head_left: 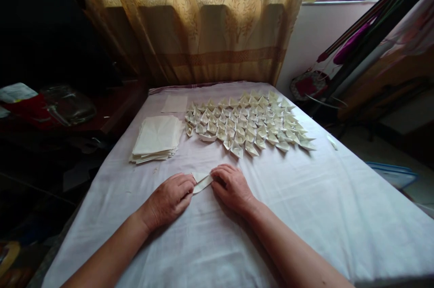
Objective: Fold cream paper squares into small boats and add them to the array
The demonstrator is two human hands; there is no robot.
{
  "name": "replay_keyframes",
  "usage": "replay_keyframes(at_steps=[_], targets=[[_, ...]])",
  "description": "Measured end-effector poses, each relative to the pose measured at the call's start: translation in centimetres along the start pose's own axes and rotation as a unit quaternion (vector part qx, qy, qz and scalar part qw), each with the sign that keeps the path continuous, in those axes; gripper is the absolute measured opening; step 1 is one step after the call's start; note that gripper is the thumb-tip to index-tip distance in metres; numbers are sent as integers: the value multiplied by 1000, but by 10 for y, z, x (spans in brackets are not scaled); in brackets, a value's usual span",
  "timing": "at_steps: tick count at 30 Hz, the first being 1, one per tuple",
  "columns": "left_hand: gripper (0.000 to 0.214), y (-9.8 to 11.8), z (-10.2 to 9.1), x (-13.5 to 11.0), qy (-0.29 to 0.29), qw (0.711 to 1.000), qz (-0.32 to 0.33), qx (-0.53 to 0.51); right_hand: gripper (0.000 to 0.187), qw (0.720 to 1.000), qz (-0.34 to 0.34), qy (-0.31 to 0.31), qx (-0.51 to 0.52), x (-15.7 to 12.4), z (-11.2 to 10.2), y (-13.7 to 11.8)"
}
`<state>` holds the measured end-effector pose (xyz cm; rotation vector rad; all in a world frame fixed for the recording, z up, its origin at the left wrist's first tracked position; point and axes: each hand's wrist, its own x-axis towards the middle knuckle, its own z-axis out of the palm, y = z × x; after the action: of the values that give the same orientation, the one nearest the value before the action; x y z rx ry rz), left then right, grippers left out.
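Observation:
A small cream paper piece (202,181), partly folded, lies on the pale cloth-covered table (305,197) between both hands. My left hand (170,198) has its fingers curled down, pinching the paper's left end. My right hand (231,187) presses its bent fingers on the right end. A stack of flat cream paper sheets (158,138) sits just beyond my left hand. Several rows of finished folded paper shapes (249,123) spread across the far middle of the table.
One loose sheet (175,103) lies behind the stack. A patterned yellow curtain (203,21) hangs at the far edge. Dark cluttered furniture (64,107) stands left. Leaning poles and cloth (369,35) stand right, with a blue-rimmed tray (393,174) on the floor.

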<state>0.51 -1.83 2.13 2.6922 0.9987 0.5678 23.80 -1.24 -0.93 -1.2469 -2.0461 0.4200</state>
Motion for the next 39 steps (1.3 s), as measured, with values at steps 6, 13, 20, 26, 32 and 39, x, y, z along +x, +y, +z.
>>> replay_keyframes(at_steps=[6,13,20,26,32,39], targets=[[13,-6,2,-7,33,996,-37,-73,32,997,-57,-44,-8,3,-3,2],[23,-11,1,-9,11,995,-45,-92,13,995,-96,-36,-7,8,-3,-5],[21,-15,4,-14,18,998,-35,-57,13,996,-82,-42,12,8,1,-19],[15,-14,5,-13,52,996,-44,-62,11,997,-48,-30,55,6,7,-20],[17,-15,8,-13,64,996,-49,-45,14,994,-44,-66,78,8,3,-24],[29,-8,8,-10,51,998,-44,-22,8,995,-55,-76,42,6,5,-24]])
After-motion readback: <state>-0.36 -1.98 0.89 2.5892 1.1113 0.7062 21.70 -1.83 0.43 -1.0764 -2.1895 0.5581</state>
